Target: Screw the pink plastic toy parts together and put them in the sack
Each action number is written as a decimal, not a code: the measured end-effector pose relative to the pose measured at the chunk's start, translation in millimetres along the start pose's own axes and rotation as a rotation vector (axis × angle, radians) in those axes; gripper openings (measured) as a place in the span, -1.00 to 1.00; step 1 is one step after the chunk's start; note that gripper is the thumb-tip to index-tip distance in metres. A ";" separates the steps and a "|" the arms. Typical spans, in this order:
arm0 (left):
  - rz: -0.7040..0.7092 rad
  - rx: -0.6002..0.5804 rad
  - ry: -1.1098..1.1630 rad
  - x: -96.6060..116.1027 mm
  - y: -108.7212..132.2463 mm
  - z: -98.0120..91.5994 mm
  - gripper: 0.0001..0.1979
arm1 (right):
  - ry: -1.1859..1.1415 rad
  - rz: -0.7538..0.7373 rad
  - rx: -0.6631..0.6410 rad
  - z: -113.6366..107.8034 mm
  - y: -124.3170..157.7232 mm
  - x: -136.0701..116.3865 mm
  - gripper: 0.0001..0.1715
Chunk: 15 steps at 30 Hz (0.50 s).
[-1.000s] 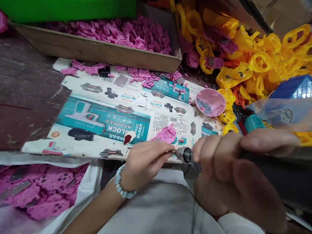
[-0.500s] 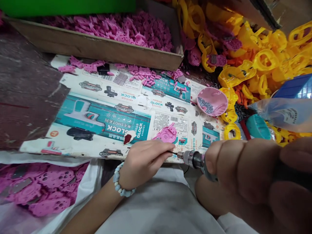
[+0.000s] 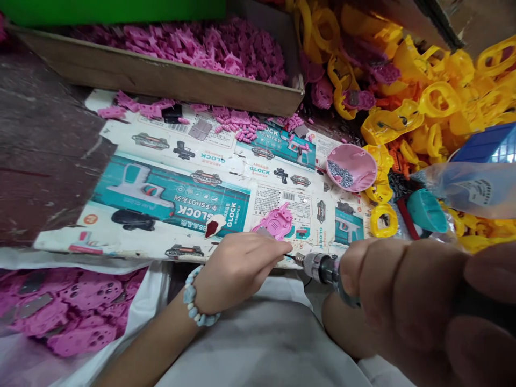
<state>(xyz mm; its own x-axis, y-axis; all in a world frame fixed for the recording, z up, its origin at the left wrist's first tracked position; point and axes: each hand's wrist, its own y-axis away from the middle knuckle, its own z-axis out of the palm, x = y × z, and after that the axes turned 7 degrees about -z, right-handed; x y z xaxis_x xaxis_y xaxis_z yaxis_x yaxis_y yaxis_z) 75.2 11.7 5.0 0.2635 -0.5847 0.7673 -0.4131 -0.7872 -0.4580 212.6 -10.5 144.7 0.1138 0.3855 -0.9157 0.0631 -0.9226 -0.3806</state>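
"What's changing?"
"The right hand (image 3: pixel 387 285) is clasping a dark-handled driver (image 3: pixel 347 293); its silver metal collar (image 3: pixel 313 265) is sitting farther right of the left hand (image 3: pixel 237 266) than a second ago, baring a thin black bit (image 3: pixel 289 256). The left hand is pinching narrowly, on what I cannot tell."
"And the edges?"
"A flat pink plastic part (image 3: pixel 279 221) is lying just beyond that hand on printed white-and-teal cardboard (image 3: pixel 108 239), which is stretching openly leftward. Farther, a brown box (image 3: pixel 161 70) is walling it in; rightward, yellow plastic shells (image 3: pixel 439 103) are crowding."

Free lane leftward over the cardboard sheet (image 3: pixel 193 215) — power screwdriver (image 3: pixel 318 267) rightward, carton (image 3: pixel 181 80) beyond
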 end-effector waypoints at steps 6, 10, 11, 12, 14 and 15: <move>0.026 0.002 0.012 -0.5 -0.1 1.5 -0.82 | 0.051 0.056 -0.061 -4.0 1.9 -2.9 -0.54; 0.040 -0.017 -0.027 0.2 -1.5 4.6 -0.83 | 0.078 0.095 -0.042 -1.4 2.0 -0.8 -0.53; 0.034 -0.023 -0.033 0.4 -1.8 5.2 -0.83 | 0.089 0.074 -0.010 0.0 2.6 0.0 -0.53; 0.031 -0.030 -0.036 0.4 -2.1 5.8 -0.83 | 0.098 0.054 0.019 1.3 3.3 0.4 -0.53; 0.038 -0.034 -0.030 0.0 -2.4 6.5 -0.83 | 0.108 0.030 0.029 3.2 4.0 -0.4 -0.52; 0.039 -0.025 -0.023 -0.4 -2.3 6.8 -0.84 | 0.110 0.015 0.021 3.5 3.8 -1.3 -0.53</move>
<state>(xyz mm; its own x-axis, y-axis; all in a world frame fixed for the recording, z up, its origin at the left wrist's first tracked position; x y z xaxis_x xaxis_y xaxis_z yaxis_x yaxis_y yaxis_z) 82.0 12.5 2.8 0.2672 -0.6192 0.7384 -0.4447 -0.7590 -0.4755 209.2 -14.6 144.0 0.2226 0.3696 -0.9021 0.0394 -0.9280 -0.3704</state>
